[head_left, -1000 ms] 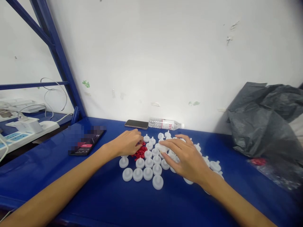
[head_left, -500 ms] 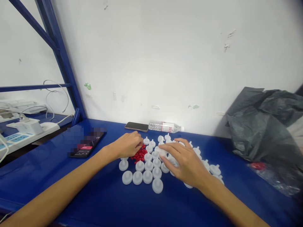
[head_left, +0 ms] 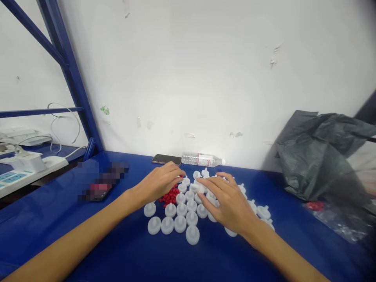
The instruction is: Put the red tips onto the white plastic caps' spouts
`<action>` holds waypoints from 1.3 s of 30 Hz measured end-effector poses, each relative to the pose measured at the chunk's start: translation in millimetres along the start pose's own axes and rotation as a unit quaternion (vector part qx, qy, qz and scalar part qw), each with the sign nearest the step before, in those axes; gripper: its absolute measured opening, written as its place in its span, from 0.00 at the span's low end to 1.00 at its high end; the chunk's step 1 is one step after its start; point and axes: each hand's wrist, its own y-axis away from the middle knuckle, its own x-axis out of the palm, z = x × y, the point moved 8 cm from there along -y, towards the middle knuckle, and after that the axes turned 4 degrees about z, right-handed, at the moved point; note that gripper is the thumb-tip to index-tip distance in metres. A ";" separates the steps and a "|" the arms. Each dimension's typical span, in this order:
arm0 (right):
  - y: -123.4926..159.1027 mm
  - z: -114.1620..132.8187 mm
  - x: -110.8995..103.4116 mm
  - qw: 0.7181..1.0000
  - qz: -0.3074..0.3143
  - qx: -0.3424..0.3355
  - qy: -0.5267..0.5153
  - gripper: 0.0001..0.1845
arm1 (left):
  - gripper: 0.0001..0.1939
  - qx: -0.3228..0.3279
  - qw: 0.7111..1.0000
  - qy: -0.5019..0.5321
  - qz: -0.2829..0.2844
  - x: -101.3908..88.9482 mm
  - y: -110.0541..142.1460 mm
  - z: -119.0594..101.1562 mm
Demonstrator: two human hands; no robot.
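My right hand (head_left: 225, 197) reaches over the spread of parts, its thumb and fingers closed round a white plastic cap with a thin spout (head_left: 200, 185). To its left, my left hand (head_left: 163, 180) hovers at the pile of small red pieces (head_left: 169, 197), fingertips pinched together. What sits in that pinch is hidden; a bit of red shows just beside the fingers. Several more white spouted caps (head_left: 180, 224) stand on the blue table (head_left: 132, 250) around and in front of both hands, most with the spout up. Some lie partly under my right hand.
Behind the caps, a dark phone (head_left: 166, 159) and a clear plastic bottle (head_left: 202, 159) lie by the wall. Another phone (head_left: 101, 188), partly blurred, is at left, with a power strip (head_left: 17, 180) beyond. A dark plastic bag (head_left: 317, 156) and a clear bag (head_left: 337, 219) sit at right.
My left hand has moved right and up from the red pile, towards the cap in my right hand. My right hand keeps its hold. The whole view has shifted slightly.
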 end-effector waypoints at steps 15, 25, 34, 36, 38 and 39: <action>0.9 1.8 -0.3 1.000 0.002 -0.004 0.000 0.17 | 0.15 0.126 0.976 0.074 -0.159 -19.0 13.9 -54.8; -0.4 1.6 -5.8 0.999 -0.030 -0.034 0.010 0.17 | 0.09 -0.038 0.936 0.340 -0.083 -29.6 2.5 -36.7; -6.6 8.8 -27.8 0.993 -0.067 -0.087 -0.044 0.18 | 0.57 -0.165 0.751 0.639 0.014 2.9 4.6 -49.9; -6.9 14.4 -26.8 0.993 -0.073 -0.081 -0.043 0.18 | 0.52 -0.158 0.722 0.670 0.067 6.5 2.7 -60.5; -6.3 21.1 -23.8 0.993 -0.077 -0.083 -0.044 0.19 | 0.37 -0.149 0.723 0.666 0.107 7.5 1.2 -66.6; -5.8 24.1 -22.2 0.992 -0.078 -0.087 -0.044 0.19 | 0.31 -0.147 0.732 0.655 0.115 7.4 0.6 -66.9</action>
